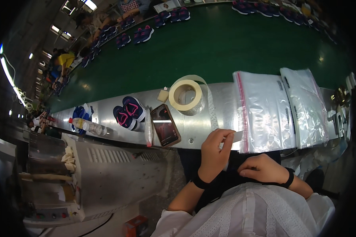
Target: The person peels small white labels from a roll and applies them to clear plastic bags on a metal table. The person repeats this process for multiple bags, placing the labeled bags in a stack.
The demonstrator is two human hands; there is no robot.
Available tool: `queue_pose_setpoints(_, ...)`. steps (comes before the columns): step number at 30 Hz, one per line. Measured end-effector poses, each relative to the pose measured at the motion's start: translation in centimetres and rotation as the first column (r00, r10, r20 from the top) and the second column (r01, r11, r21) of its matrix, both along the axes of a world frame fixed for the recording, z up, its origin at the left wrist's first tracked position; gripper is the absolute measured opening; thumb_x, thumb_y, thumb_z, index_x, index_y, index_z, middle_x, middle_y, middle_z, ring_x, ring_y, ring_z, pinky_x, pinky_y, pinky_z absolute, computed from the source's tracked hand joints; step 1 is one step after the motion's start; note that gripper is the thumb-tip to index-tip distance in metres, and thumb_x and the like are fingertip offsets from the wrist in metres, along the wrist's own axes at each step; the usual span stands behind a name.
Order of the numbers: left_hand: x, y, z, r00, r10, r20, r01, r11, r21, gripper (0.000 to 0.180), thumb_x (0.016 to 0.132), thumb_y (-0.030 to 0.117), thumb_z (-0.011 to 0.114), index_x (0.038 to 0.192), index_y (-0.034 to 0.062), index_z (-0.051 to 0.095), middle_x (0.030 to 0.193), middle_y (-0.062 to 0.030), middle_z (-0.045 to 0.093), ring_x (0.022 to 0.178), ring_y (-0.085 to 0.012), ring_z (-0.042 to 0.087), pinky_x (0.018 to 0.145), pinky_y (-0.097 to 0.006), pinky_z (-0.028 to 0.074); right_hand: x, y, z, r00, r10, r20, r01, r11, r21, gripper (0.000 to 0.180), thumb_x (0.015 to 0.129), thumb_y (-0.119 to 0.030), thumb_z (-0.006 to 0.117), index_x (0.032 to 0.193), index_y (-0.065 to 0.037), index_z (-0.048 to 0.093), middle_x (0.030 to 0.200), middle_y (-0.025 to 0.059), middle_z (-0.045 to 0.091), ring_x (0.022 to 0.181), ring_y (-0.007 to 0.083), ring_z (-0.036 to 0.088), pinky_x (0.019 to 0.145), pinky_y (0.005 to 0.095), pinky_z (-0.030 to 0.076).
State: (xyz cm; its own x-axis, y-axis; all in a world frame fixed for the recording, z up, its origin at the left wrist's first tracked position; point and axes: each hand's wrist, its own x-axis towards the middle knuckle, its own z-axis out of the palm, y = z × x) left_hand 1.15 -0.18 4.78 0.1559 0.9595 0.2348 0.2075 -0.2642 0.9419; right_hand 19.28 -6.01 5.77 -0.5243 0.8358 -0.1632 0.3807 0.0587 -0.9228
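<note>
My left hand (216,152) pinches a small pale label (237,136) between thumb and fingers at the near edge of the metal bench. Right beside that label lies a stack of clear plastic bags (265,114) with a pink-red strip along one side. My right hand (261,168) rests low in front of my body, fingers curled in, holding nothing I can see. Beyond the left hand, a roll of labels (186,95) with a cream core stands on the bench, a strip trailing from it. A phone (166,125) with a lit screen lies left of the roll.
A pair of navy and pink shoes (129,113) and plastic bottles (88,125) sit farther left on the bench. Behind runs a green conveyor belt (209,43) with more shoes along its far side. A metal machine (118,173) stands at lower left. Other people work across the belt.
</note>
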Motion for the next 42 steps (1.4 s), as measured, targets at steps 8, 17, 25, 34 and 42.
queue_pose_setpoints(8,6.0,2.6,-2.0,0.824,-0.201,0.529,0.419,0.846,-0.331,0.032,0.098,0.023,0.04,0.115,-0.003,0.049,0.103,-0.0084,0.055,0.094,-0.0126,0.055,0.086,-0.028,0.046,2.7,4.6,-4.8,0.686,-0.713,0.146,0.445,0.57,0.691,0.028,0.07,-0.012,0.069,0.089,-0.002,0.053,0.094,0.0134,0.053,0.09,0.0322,0.05,0.076,0.0385,0.041)
queue_pose_setpoints(17,7.3,3.8,-8.2,0.524,0.166,0.835,0.5,0.734,-0.46,0.037,0.099,0.029,0.033,0.11,-0.0039,0.046,0.104,-0.0184,0.055,0.107,-0.0326,0.055,0.096,-0.042,0.045,2.2,4.5,-6.8,0.629,-0.764,0.145,0.433,0.499,0.75,0.024,0.065,-0.009,0.071,0.08,-0.004,0.052,0.096,0.0114,0.051,0.091,0.0306,0.047,0.077,0.0406,0.037)
queue_pose_setpoints(25,7.4,3.5,-8.7,0.582,0.172,0.795,0.415,0.778,-0.472,0.038,0.098,0.034,0.036,0.102,-0.0008,0.049,0.085,-0.0114,0.056,0.081,-0.0237,0.059,0.081,-0.039,0.049,2.9,5.2,-6.6,0.656,-0.754,0.003,0.514,0.449,0.731,0.022,0.067,-0.004,0.068,0.08,-0.004,0.05,0.096,0.0134,0.051,0.09,0.0314,0.047,0.076,0.0403,0.037)
queue_pose_setpoints(34,7.8,3.4,-6.7,0.674,0.181,0.716,0.376,0.75,-0.544,0.034,0.098,0.032,0.037,0.099,-0.0001,0.048,0.087,-0.0081,0.052,0.088,-0.0167,0.059,0.075,-0.026,0.047,4.0,5.3,-7.7,0.664,-0.746,0.054,0.487,0.485,0.726,0.01,0.076,-0.005,0.06,0.079,-0.002,0.051,0.087,0.0125,0.052,0.084,0.0306,0.048,0.075,0.0399,0.037)
queue_pose_setpoints(42,10.3,6.5,-4.7,0.418,-0.132,0.899,0.827,0.466,-0.316,0.052,0.097,0.045,0.032,0.115,-0.0023,0.045,0.103,-0.0147,0.056,0.091,-0.0244,0.061,0.08,-0.036,0.05,5.3,4.8,-7.4,0.735,-0.668,-0.114,0.601,0.566,0.565,0.003,0.079,-0.004,0.054,0.081,-0.001,0.056,0.078,0.0116,0.054,0.077,0.0297,0.05,0.07,0.0369,0.04)
